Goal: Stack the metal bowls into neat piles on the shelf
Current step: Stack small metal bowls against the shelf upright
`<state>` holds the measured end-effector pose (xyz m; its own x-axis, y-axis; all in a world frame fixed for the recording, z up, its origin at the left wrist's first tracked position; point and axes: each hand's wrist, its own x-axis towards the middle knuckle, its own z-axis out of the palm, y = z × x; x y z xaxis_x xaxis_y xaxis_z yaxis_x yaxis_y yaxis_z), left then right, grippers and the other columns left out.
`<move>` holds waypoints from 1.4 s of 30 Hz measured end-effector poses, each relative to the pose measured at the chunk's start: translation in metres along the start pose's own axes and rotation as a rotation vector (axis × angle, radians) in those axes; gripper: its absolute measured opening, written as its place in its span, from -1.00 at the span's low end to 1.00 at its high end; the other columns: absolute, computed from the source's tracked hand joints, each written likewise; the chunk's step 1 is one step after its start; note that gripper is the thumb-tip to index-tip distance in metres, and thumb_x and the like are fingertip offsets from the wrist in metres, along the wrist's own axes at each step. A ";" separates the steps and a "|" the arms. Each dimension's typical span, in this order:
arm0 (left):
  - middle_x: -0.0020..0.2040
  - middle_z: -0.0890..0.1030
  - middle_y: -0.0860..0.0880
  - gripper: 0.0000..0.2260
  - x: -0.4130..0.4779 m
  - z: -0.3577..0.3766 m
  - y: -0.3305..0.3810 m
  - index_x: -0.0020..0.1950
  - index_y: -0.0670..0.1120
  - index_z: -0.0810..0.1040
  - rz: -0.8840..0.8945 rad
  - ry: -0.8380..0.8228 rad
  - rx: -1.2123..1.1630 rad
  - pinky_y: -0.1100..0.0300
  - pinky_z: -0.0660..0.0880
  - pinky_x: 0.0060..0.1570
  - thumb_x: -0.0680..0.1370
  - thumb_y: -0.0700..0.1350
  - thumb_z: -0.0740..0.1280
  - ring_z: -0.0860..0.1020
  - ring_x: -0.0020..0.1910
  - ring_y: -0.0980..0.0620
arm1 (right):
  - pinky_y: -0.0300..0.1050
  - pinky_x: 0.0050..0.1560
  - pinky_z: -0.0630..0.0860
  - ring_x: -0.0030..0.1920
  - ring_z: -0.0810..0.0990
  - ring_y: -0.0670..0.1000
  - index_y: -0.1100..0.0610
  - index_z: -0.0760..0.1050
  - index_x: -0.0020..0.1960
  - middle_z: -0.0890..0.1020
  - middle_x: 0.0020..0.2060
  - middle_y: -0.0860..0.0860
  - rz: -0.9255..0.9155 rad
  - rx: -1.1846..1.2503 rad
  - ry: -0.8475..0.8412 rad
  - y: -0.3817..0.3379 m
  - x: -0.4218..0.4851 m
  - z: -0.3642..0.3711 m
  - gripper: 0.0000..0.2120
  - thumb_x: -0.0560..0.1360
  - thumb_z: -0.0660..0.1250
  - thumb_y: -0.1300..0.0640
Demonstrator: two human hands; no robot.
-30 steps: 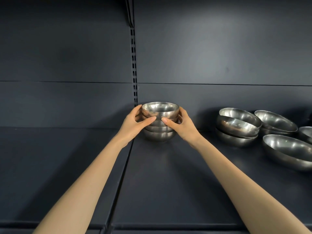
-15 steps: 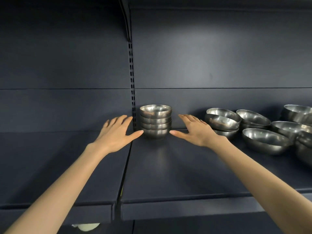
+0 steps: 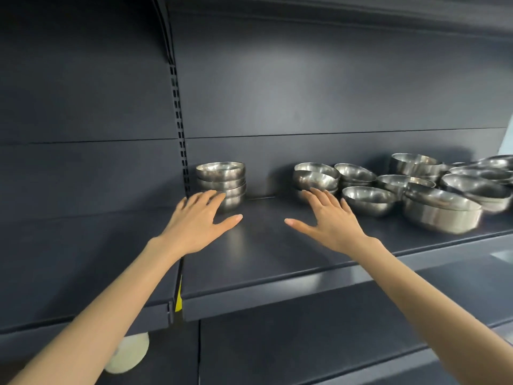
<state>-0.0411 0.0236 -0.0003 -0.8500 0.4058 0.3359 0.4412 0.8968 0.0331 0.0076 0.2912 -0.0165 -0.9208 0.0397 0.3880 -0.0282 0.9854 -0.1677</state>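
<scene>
Both hands have come off the pile and spread apart since half a second ago, the right one sliding toward 3 o'clock. The view has swung that way too, so more loose bowls show. Dark blue-grey steel shelf board (image 3: 263, 259) carries everything. Loose scatter of shiny round steel bowls (image 3: 441, 212) fills its right part, from 12 round to 3 o'clock of the right hand; some are nested crooked, some single, and the far ones are blurred. Finished pile of four small shiny steel bowls (image 3: 222, 182) stands upright at the back, just beside the slotted black upright (image 3: 180, 140), at about 1 o'clock of the left hand. Left hand (image 3: 194, 229) is palm down, fingers spread, thumb out, holding nothing. Its fingertips overlap the lowest bowl in this view; cannot tell if they touch. Right hand (image 3: 334, 226) is the same: flat, splayed, empty. Its fingertips sit right in front of the crooked nested pair of steel bowls (image 3: 315, 176) at 12 o'clock. My read: that pair is the next pick and the right hand is clearly nearer, with the left well apart from it. Bowls are round, so no long axis; rims face up, so take them from the sides.
</scene>
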 end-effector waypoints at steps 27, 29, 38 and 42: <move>0.45 0.35 0.09 -0.58 0.132 0.053 0.194 0.47 0.01 0.34 0.424 -0.036 -0.332 0.17 0.28 0.31 0.62 0.04 0.23 0.26 0.43 0.09 | -0.11 -0.13 0.34 0.13 0.51 0.09 0.18 0.52 0.14 0.53 0.12 0.03 0.104 0.148 0.163 0.154 0.010 -0.006 -0.78 0.59 0.29 0.07; 0.40 0.40 0.09 -0.62 0.136 0.059 0.198 0.43 0.00 0.40 0.451 -0.022 -0.337 0.24 0.25 0.27 0.62 0.02 0.25 0.28 0.40 0.09 | -0.13 -0.16 0.31 0.09 0.52 0.06 0.16 0.54 0.10 0.55 0.09 0.01 0.114 0.183 0.196 0.153 0.009 -0.004 -0.82 0.59 0.28 0.09; -0.01 0.56 0.13 -0.85 0.135 0.066 0.191 0.07 0.02 0.59 0.486 0.012 -0.472 0.10 0.43 0.06 0.56 0.03 0.34 0.40 0.04 0.15 | -0.04 -0.08 0.50 -0.13 0.49 -0.08 0.17 0.56 -0.01 0.57 -0.03 0.00 0.062 0.383 0.231 0.151 -0.005 -0.004 -0.89 0.54 0.38 0.13; -0.06 0.55 0.17 -0.88 0.125 0.063 0.182 0.00 0.04 0.61 0.506 -0.005 -0.537 0.20 0.40 0.02 0.52 0.05 0.38 0.40 0.01 0.22 | -0.27 -0.05 0.45 -0.14 0.53 -0.12 0.11 0.54 -0.07 0.59 -0.02 0.00 -0.021 0.458 0.224 0.148 -0.013 -0.005 -0.95 0.51 0.41 0.16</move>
<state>-0.0856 0.2487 -0.0115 -0.5062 0.7487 0.4280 0.8586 0.3907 0.3319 0.0168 0.4375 -0.0421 -0.8139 0.1043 0.5716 -0.2594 0.8150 -0.5181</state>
